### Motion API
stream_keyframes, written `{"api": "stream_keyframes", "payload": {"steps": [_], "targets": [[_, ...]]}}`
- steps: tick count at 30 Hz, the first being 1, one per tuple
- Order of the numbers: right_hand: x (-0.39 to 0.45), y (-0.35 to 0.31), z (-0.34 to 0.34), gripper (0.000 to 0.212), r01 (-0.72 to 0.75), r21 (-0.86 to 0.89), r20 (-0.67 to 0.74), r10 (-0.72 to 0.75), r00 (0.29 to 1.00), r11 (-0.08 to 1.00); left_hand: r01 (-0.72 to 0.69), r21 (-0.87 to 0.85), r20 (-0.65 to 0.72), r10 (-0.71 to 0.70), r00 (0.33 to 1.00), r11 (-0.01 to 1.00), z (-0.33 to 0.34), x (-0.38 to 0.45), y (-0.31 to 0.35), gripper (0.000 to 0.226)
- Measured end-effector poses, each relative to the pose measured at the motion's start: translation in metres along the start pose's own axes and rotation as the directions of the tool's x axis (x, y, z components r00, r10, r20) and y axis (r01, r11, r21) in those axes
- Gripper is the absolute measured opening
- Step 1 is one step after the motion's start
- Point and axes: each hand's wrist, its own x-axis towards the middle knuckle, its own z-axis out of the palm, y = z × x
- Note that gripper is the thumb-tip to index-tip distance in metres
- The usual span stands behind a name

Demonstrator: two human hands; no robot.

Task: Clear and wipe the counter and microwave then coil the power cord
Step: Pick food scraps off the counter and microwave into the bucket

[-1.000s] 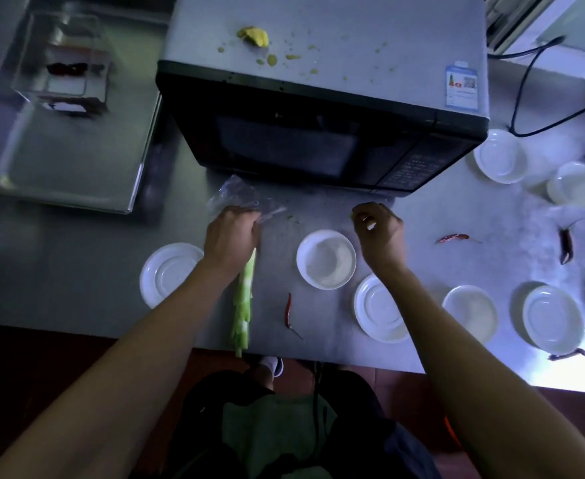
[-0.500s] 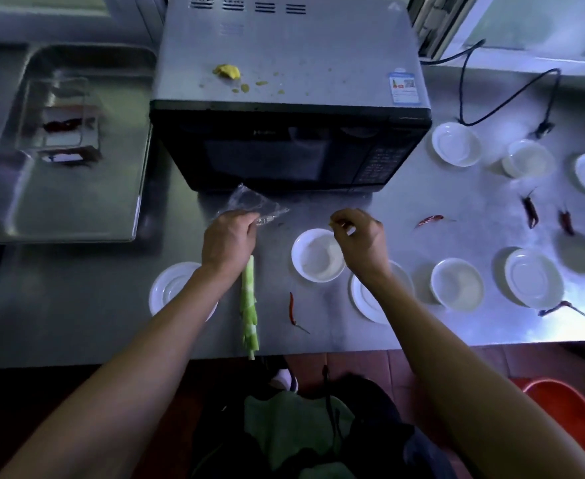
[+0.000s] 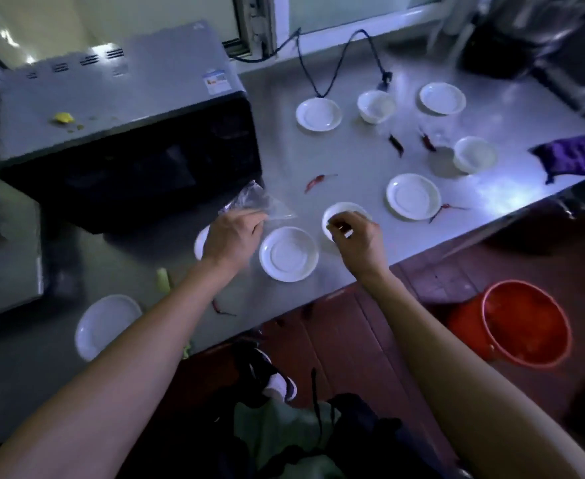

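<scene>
Only a blurred sticker [image 3: 215, 79] marks the microwave [image 3: 118, 108]; left hand [image 3: 230, 236] grips clear bag [image 3: 253, 202], right hand [image 3: 355, 236] fingers pinched.

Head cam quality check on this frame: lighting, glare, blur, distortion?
Head view: dim, bluish overall; the microwave front is nearly black, no detail. Glare blows out the counter near its right edge. Motion blur smears the left side and the clear bag in the left hand. Wide-angle bend tilts the counter edge and curves both forearms.
</scene>
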Motion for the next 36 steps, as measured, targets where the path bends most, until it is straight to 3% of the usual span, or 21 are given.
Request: {"api": "stream_keyframes", "payload": {"steps": [6, 11, 16, 24, 30, 36], "targets": [[-0.064, 0.062, -0.098, 0.009, -0.152, -0.086, -0.114, 0.142, 0.983, 0.985, -0.157, -0.050, 0.112, 0.161, 0.980, 0.986, 0.048, 0.005, 0.110, 0.017], [-0.122, 0.104, -0.171, 0.008, -0.236, -0.136, -0.225, 0.202, 0.953, 0.962, -0.343, -0.110, 0.212, 0.360, 0.909, 0.933, 0.085, 0.005, 0.202, 0.015], [-0.167, 0.134, -0.219, 0.008, -0.337, -0.160, -0.296, 0.280, 0.913, 0.928, -0.444, -0.145, 0.242, 0.467, 0.850, 0.884, 0.111, -0.002, 0.269, 0.012], [-0.201, 0.170, -0.255, 0.010, -0.440, -0.142, -0.358, 0.368, 0.858, 0.887, -0.534, -0.220, 0.310, 0.578, 0.755, 0.816, 0.152, 0.003, 0.331, 0.012], [-0.197, 0.209, -0.280, 0.010, -0.517, -0.179, -0.374, 0.429, 0.823, 0.837, -0.638, -0.317, 0.335, 0.712, 0.617, 0.702, 0.204, 0.029, 0.369, 0.006], [-0.173, 0.260, -0.311, 0.009, -0.607, -0.182, -0.384, 0.512, 0.768, 0.774, -0.600, -0.412, 0.375, 0.728, 0.574, 0.686, 0.267, 0.072, 0.404, 0.008]]}}
